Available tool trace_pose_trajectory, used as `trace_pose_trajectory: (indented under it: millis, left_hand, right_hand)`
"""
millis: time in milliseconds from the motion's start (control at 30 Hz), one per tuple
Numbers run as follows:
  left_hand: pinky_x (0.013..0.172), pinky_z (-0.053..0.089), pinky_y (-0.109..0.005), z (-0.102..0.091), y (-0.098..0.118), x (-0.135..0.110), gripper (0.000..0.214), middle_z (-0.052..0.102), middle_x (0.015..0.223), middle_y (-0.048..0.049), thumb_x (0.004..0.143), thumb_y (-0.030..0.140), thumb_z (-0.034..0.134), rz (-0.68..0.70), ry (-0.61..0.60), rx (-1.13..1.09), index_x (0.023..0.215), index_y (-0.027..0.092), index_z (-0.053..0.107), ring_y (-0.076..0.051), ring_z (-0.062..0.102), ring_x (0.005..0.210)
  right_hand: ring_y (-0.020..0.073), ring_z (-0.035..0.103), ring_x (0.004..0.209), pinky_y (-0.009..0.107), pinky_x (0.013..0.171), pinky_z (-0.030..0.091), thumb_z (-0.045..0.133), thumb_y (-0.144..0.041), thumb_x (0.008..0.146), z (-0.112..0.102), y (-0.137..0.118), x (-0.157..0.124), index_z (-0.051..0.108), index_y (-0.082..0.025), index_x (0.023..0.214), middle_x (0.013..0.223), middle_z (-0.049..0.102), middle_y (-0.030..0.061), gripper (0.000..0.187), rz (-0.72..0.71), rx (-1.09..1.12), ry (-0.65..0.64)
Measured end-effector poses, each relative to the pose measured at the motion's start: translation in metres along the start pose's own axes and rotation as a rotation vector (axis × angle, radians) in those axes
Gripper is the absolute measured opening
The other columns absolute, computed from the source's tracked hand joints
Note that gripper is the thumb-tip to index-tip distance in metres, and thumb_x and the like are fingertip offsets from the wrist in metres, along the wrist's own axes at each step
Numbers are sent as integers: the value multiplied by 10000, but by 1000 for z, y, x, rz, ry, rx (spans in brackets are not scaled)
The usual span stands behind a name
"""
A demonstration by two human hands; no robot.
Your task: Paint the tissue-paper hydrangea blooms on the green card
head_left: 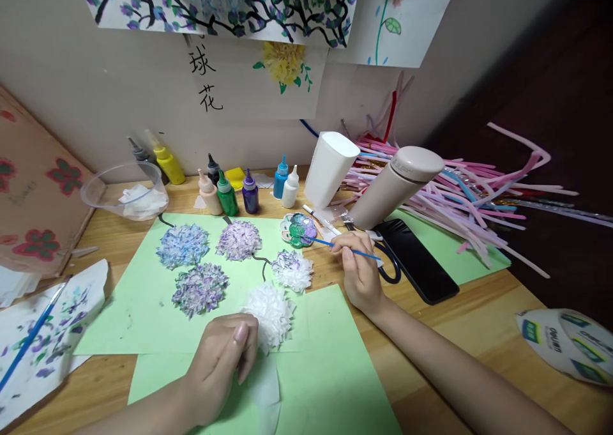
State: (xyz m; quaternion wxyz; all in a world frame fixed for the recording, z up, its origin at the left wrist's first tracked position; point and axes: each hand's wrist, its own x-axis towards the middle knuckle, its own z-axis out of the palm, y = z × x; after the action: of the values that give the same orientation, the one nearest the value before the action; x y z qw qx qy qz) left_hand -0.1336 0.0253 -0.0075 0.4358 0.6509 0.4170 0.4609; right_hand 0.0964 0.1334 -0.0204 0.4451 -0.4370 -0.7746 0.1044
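Note:
My right hand (360, 274) pinches a thin blue paintbrush (366, 254), its tip over a small flower-shaped palette (286, 234) smeared with green and purple paint. My left hand (223, 358) is closed, fingers curled under, against the edge of a white tissue-paper flower (271, 313); what its fingers hold is hidden. Just above lies a partly purple-tinted white flower (294, 274) with a dark stem. A blue flower (182, 246), a pale purple flower (239, 239) and a darker purple flower (200, 289) rest on the green paper (143, 323).
Small paint bottles (227, 195) line the wall, with a clear bowl (90, 198) to their left. A white cup (328, 173), a tumbler (390, 189), a phone (416, 259) and pink pipe cleaners (474, 198) stand or lie right. Another paintbrush (29, 339) rests on paint-stained paper (90, 288).

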Motion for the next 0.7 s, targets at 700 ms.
trace_pose_trajectory:
  millis: [700]
  left_hand:
    - [546,343,-244,-1,0,-1,573,414,447,3,994,278,192,-5,-16,0,461,171,377,-114,383,462]
  right_hand:
    - [213,487,913,386,815,376,312,-180,936,1,1,1,536,-252,873,856,606,25,243,28,8,-19]
